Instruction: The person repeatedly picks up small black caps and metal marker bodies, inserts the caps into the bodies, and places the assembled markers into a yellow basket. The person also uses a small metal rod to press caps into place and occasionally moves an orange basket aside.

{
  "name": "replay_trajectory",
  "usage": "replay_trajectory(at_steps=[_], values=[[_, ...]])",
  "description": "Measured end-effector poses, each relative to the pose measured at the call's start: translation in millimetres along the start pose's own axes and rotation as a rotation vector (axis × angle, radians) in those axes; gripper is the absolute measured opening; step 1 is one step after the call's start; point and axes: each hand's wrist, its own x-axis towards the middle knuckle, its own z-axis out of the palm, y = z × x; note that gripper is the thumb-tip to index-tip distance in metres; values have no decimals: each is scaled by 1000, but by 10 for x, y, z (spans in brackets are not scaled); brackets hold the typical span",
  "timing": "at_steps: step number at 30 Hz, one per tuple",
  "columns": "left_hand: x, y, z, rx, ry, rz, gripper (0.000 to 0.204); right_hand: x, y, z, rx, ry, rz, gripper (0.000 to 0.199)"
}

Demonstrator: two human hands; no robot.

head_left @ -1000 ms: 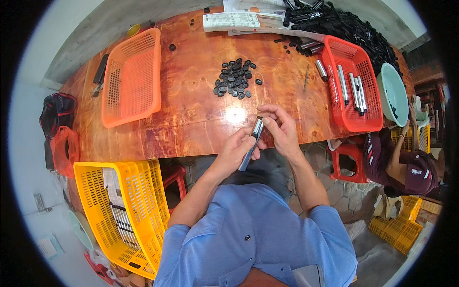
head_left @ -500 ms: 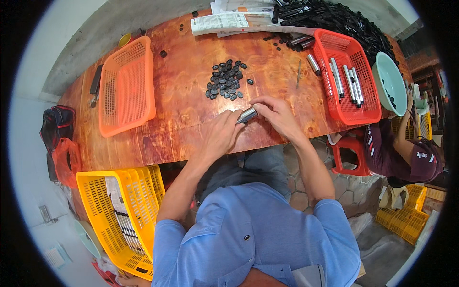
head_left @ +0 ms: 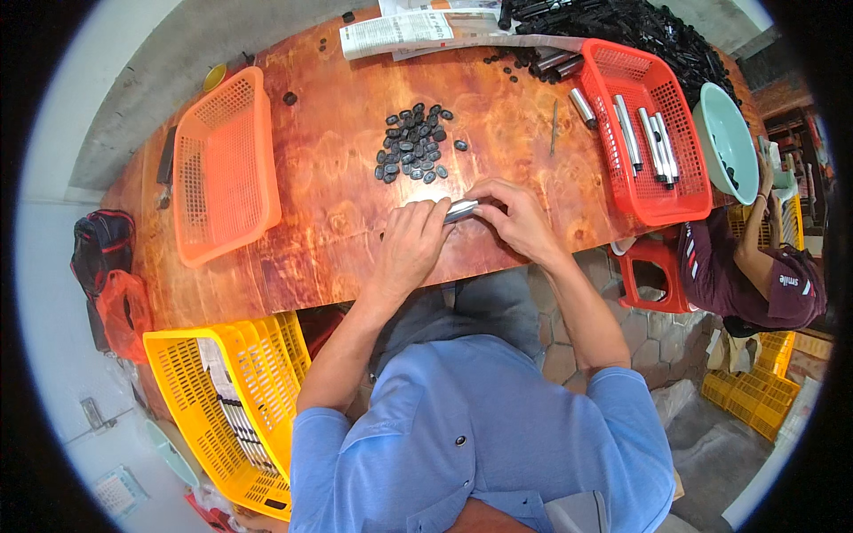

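Note:
Between my hands, just above the near part of the table, is a short silver metal tube [head_left: 461,210] with a dark part along its lower side. My left hand [head_left: 416,233] wraps round its left end. The fingers of my right hand [head_left: 513,216] are closed on its right end, and the fingertips hide that end. Beyond my hands lies a loose pile of small black oval caps [head_left: 413,142], with one cap [head_left: 460,145] apart to the right.
An orange basket [head_left: 183,200] stands at left, a red basket [head_left: 635,200] with silver tubes at right. Beside it are a pale green basin [head_left: 726,133], a heap of black parts [head_left: 613,31] and newspaper [head_left: 400,33]. Yellow crates [head_left: 169,377] sit below left; a co-worker [head_left: 755,275] sits at right.
The tube has turned nearer to level, and my left hand's fingers have shifted along it. My right hand remains at its right end. The whole view has shifted slightly.

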Motion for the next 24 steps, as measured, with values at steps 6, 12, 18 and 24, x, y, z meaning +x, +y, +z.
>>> replay_trajectory(at_steps=[6,12,18,24], values=[[-37,21,29,-26,-5,-39,44,-74,60,74,-53,104,-136,19],[-66,36,19,2,2,-16,42,-139,109,111,-109,134,-159,19],[-48,27,39,5,6,-31,40,-166,53,105,-180,137,-147,17],[-24,-29,-3,28,-27,8,37,182,-143,125,-360,232,46,26]])
